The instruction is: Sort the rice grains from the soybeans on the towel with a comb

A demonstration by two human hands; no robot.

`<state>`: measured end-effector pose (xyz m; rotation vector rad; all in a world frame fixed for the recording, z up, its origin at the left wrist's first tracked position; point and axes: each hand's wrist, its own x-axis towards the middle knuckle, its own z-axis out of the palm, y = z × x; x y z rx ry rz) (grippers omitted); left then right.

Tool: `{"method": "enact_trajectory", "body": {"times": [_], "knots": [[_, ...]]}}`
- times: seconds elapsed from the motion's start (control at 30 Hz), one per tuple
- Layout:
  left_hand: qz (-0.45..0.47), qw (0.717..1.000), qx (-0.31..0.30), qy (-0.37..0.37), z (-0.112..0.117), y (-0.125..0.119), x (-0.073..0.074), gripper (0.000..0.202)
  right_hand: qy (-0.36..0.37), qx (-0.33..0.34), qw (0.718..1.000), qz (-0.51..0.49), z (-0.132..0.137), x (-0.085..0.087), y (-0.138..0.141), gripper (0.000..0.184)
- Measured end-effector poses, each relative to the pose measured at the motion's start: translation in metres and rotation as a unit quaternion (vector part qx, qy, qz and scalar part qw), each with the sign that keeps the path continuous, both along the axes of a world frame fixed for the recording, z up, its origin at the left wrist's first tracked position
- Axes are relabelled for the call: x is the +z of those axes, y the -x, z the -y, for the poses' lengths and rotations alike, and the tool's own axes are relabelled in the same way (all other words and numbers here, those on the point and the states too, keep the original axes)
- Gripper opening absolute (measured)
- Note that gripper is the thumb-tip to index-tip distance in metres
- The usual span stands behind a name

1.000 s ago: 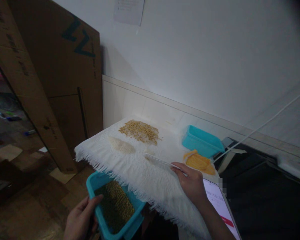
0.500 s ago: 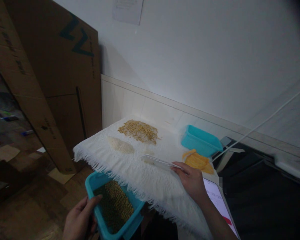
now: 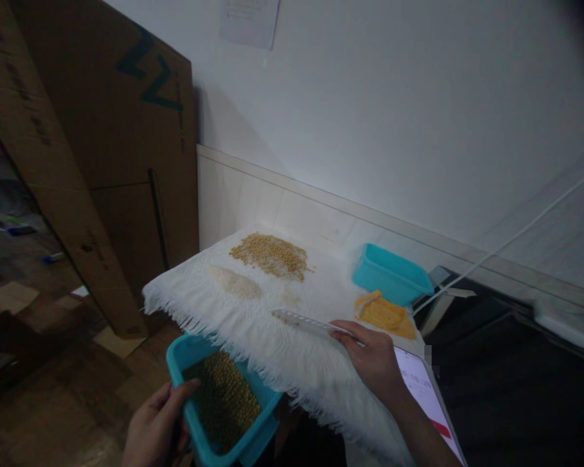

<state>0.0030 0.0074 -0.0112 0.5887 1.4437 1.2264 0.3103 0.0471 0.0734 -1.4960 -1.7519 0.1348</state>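
My left hand grips the near left rim of a blue plastic bin, thumb over the edge. Inside the bin lie yellow beans beside darker green ones; it sits just below the fringed edge of a white cloth. My right hand is closed on one end of a thin white strip with a row of slots, held low over the cloth; contact is hard to tell. Beyond the strip are a pile of pale grains and a wider spread of yellow beans.
A second blue bin stands at the cloth's right end, with a yellow cloth pouch before it. A phone lies by my right forearm. A large cardboard box rises at left; the wall is behind.
My right hand has shifted slightly left and toward the fringed front edge with the slotted strip. My left hand and its bin have stayed in place.
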Motion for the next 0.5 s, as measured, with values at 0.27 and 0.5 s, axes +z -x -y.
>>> {"method": "enact_trajectory", "body": {"times": [0.27, 0.5], "knots": [[0.029, 1.0, -0.002, 0.008, -0.002, 0.002, -0.002, 0.032, 0.008, -0.032, 0.999, 0.03, 0.016, 0.003, 0.0, 0.016], [0.038, 0.999, -0.006, 0.002, 0.0, 0.003, -0.007, 0.033, -0.004, -0.031, 0.998, 0.052, 0.024, 0.005, 0.003, 0.016]]}}
